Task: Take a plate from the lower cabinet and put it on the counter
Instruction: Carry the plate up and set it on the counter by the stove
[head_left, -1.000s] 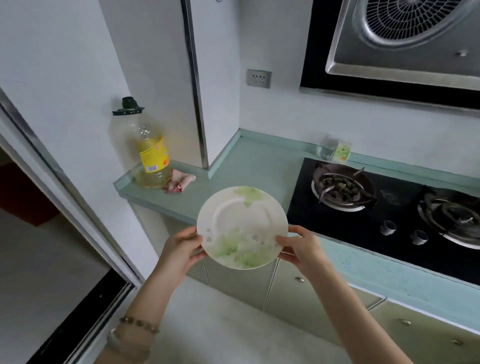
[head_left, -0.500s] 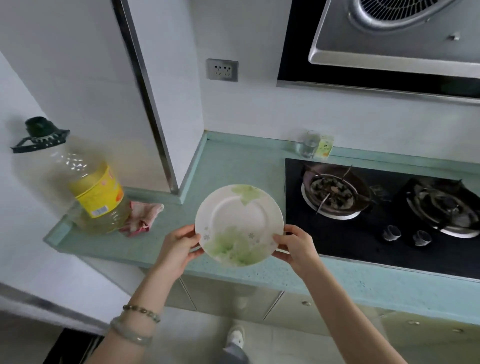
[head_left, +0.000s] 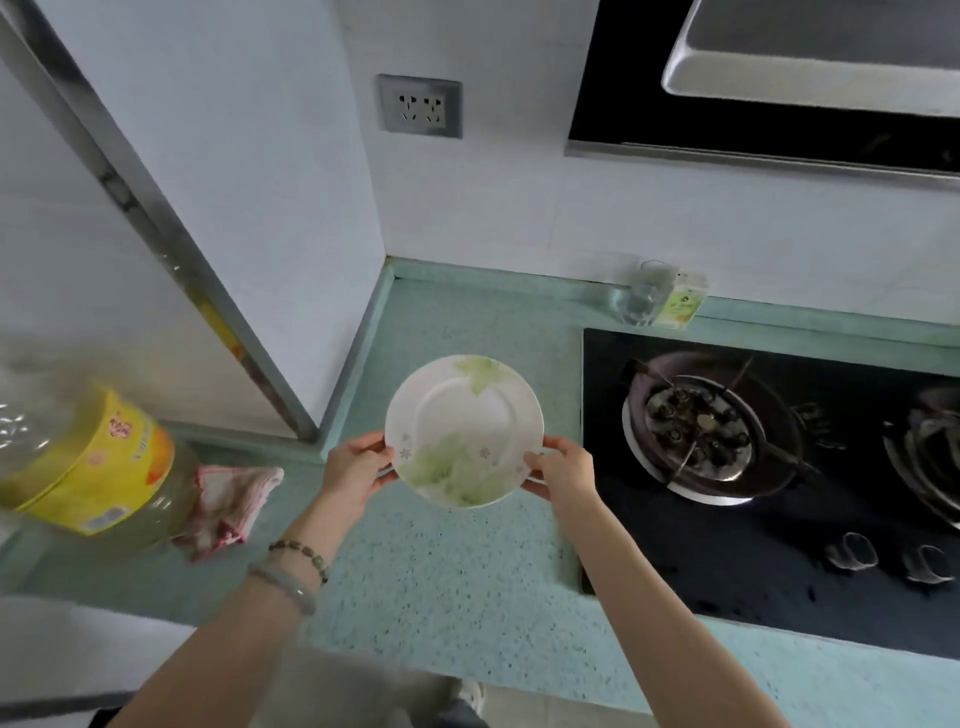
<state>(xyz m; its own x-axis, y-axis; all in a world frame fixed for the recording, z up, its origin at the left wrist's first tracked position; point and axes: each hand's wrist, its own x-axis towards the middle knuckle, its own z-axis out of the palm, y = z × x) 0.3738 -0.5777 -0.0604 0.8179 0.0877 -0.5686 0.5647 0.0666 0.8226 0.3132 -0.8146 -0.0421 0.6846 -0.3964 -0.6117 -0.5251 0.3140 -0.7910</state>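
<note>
Round white plate with green leaf print (head_left: 464, 426) gripped at both rims — left hand (head_left: 355, 466), right hand (head_left: 565, 468) — above speckled teal counter (head_left: 441, 582), beside black gas hob (head_left: 769, 499).

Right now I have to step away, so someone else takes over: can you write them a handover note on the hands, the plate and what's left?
Left hand: gripping the plate's left rim.
Right hand: gripping its right rim.
Plate: white with green leaf print, held over the green counter, between the pink cloth and the gas hob. Whether it already touches the surface cannot be told.
Done: plate is out of the cabinet and brought to the counter.
Left: set it flat on the bare patch beneath, then let go with both hands.
</note>
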